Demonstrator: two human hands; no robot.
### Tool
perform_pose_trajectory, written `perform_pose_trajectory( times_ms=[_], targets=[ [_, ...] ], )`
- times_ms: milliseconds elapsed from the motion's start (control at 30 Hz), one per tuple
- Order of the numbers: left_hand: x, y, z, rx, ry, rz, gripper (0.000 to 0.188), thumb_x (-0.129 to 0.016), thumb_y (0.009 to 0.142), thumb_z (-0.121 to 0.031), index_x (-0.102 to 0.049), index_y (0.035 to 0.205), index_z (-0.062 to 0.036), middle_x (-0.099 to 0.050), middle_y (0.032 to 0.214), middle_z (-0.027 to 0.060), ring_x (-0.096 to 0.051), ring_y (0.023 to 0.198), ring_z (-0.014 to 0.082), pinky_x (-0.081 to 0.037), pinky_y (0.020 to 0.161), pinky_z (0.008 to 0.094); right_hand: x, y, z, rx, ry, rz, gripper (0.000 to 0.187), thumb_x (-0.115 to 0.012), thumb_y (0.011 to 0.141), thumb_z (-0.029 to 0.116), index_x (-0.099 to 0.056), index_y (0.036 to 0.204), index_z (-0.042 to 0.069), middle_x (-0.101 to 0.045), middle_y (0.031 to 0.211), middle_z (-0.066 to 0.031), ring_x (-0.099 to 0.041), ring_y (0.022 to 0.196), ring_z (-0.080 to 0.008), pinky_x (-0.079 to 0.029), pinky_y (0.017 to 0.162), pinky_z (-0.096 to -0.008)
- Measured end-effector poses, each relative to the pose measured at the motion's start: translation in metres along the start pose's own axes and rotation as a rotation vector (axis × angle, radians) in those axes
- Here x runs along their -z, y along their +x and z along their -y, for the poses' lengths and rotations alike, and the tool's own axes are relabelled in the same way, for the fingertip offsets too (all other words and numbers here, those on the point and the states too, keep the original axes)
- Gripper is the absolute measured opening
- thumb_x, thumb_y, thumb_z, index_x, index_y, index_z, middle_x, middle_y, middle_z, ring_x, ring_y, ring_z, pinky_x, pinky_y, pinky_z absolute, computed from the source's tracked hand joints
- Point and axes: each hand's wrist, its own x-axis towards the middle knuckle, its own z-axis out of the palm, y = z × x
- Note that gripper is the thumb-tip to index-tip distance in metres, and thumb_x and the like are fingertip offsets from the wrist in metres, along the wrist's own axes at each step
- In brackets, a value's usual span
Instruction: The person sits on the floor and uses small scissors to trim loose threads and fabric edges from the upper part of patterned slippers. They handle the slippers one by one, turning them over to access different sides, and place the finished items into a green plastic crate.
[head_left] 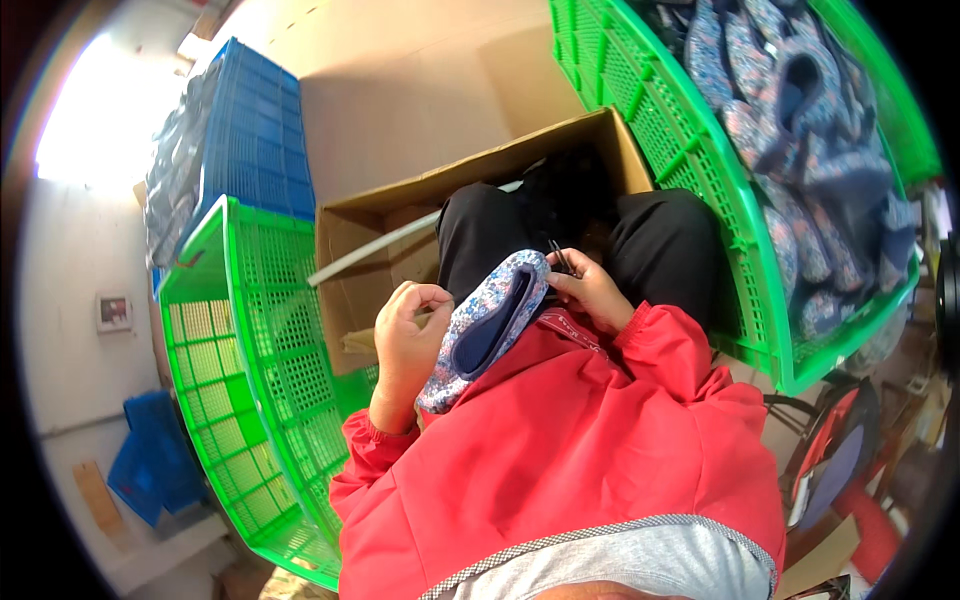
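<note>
A floral shoe upper (446,374) with a navy lining rests on my lap, its opening facing up. Beside its left edge is my left hand (408,325), closed with thumb and forefinger pinched together. Whatever that pinch holds is too small to make out. At the far end of the upper my right hand (592,290) is closed on small black snips (557,254), whose thin blades point away from me. The right fingertips are close to the upper's rounded end; I cannot tell whether they touch it.
An open cardboard box (345,240) stands before my knees, a pale bar (375,243) across it. On the right, a green crate (690,165) holds several floral uppers (800,120). To the left stand a green crate (290,330) and a filled blue crate (262,130).
</note>
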Motion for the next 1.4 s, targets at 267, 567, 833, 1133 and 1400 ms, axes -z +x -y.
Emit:
perform_pose_trajectory(
  times_ms=[267, 567, 833, 1133, 1400],
  targets=[
    [-0.015, 0.012, 0.000, -0.189, 0.224, 0.124, 0.017, -0.077, 0.073, -0.007, -0.067, 0.087, -0.0061, -0.063, 0.089, 0.0089, -0.061, 0.089, 0.0287, -0.050, 0.081, 0.0367, -0.006, 0.005, -0.002, 0.041, -0.120, -0.085, 0.027, -0.070, 0.095, 0.015, -0.059, 0.119, 0.009, -0.053, 0.080, 0.0056, -0.044, 0.064, -0.0019, -0.033, 0.052, -0.0172],
    [-0.037, 0.027, -0.007, -0.243, 0.341, 0.123, 0.037, -0.077, 0.070, -0.015, -0.060, 0.102, -0.0045, -0.061, 0.095, 0.0113, -0.059, 0.095, 0.0329, -0.050, 0.085, 0.0411, -0.021, 0.003, 0.014, 0.045, -0.188, -0.129, 0.029, -0.073, 0.093, 0.016, -0.060, 0.117, 0.006, -0.057, 0.088, 0.0044, -0.050, 0.070, -0.0030, -0.041, 0.062, -0.0185],
    [-0.054, 0.031, -0.004, -0.210, 0.322, 0.049, 0.041, -0.079, 0.067, -0.015, -0.057, 0.100, -0.0038, -0.060, 0.092, 0.0111, -0.059, 0.091, 0.0319, -0.051, 0.082, 0.0406, -0.025, 0.010, 0.009, 0.086, -0.155, -0.148, 0.032, -0.075, 0.091, 0.013, -0.060, 0.117, 0.004, -0.061, 0.096, 0.0008, -0.055, 0.079, -0.0059, -0.047, 0.071, -0.0220],
    [-0.066, 0.018, -0.004, -0.218, 0.313, -0.092, 0.043, -0.083, 0.064, -0.014, -0.056, 0.096, -0.0039, -0.058, 0.087, 0.0111, -0.058, 0.087, 0.0327, -0.050, 0.076, 0.0419, -0.036, 0.004, 0.036, 0.335, -0.424, -0.057, 0.043, -0.078, 0.088, 0.013, -0.057, 0.125, 0.004, -0.057, 0.111, 0.0020, -0.049, 0.088, -0.0030, -0.046, 0.081, -0.0204],
    [-0.074, 0.014, 0.006, -0.285, 0.319, -0.164, 0.028, -0.080, 0.069, -0.009, -0.058, 0.086, -0.0068, -0.060, 0.083, 0.0069, -0.061, 0.084, 0.0301, -0.048, 0.077, 0.0405, -0.036, 0.008, 0.036, 0.408, -0.652, 0.004, 0.041, -0.072, 0.083, -0.002, -0.058, 0.120, 0.004, -0.053, 0.115, -0.0008, -0.049, 0.091, -0.0064, -0.047, 0.085, -0.0217]
  ],
)
